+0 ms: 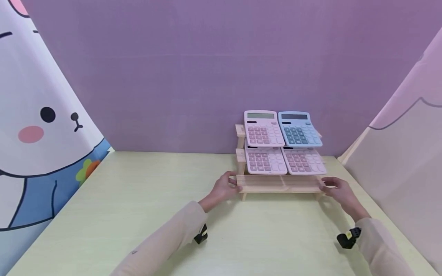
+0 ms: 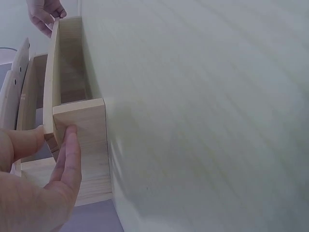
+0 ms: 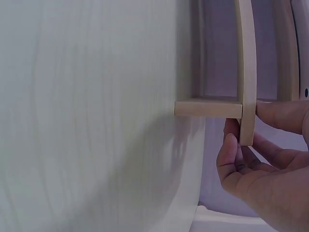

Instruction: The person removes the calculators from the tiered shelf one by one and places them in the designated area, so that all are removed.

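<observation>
A tiered wooden display rack (image 1: 281,184) stands on the table against the purple backdrop. On its top tier lean a pink calculator (image 1: 264,128) and a blue calculator (image 1: 299,129). Two more pink calculators lie on the tier below, their upper parts hidden behind the top pair. My left hand (image 1: 222,188) pinches the left end of the lowest shelf, thumb on top and fingers against the side panel (image 2: 82,121). At the opposite end, my right hand (image 1: 341,193) grips the shelf's overhanging edge (image 3: 247,121), thumb above and fingers curled underneath. No calculator lies on this lowest shelf.
The pale wood-grain table (image 1: 138,184) extends to the left and in front of the rack. A printed cartoon panel (image 1: 41,96) borders the left side, and a pale panel (image 1: 407,172) slopes up close by the right hand. The purple backdrop (image 1: 172,76) rises behind.
</observation>
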Demonstrator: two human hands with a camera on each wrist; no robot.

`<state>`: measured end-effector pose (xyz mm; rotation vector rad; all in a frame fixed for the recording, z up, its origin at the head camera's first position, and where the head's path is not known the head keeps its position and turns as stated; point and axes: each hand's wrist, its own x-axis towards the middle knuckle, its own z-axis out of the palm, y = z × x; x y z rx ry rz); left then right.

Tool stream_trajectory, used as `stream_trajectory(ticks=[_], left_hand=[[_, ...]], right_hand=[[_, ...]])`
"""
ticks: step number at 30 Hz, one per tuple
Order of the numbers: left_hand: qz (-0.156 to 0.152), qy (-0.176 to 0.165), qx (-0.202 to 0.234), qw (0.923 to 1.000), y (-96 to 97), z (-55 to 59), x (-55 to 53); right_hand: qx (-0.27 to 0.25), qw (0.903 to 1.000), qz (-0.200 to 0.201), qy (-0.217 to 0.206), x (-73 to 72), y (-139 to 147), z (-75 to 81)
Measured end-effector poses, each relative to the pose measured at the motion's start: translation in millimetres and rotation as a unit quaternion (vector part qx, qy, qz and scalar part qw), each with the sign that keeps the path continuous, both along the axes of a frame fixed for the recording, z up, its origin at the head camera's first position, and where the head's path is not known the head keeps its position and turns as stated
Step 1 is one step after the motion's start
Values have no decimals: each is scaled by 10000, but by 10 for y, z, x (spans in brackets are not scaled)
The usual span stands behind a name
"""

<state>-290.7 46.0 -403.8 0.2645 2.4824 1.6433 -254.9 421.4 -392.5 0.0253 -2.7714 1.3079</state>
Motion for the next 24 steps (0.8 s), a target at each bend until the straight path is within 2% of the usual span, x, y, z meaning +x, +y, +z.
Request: stream_trajectory(ticks=[5, 14, 24], left_hand=[[-5, -12, -48, 10000, 1, 9, 6], [-2, -71, -9, 10000, 4, 40, 29], [-7, 37, -32, 10000, -8, 37, 40]], right_hand=[[60, 9999, 5, -81, 2, 15, 7], [-43, 9998, 79, 173, -3, 33, 11], [-96, 9999, 102, 59, -14, 59, 8]])
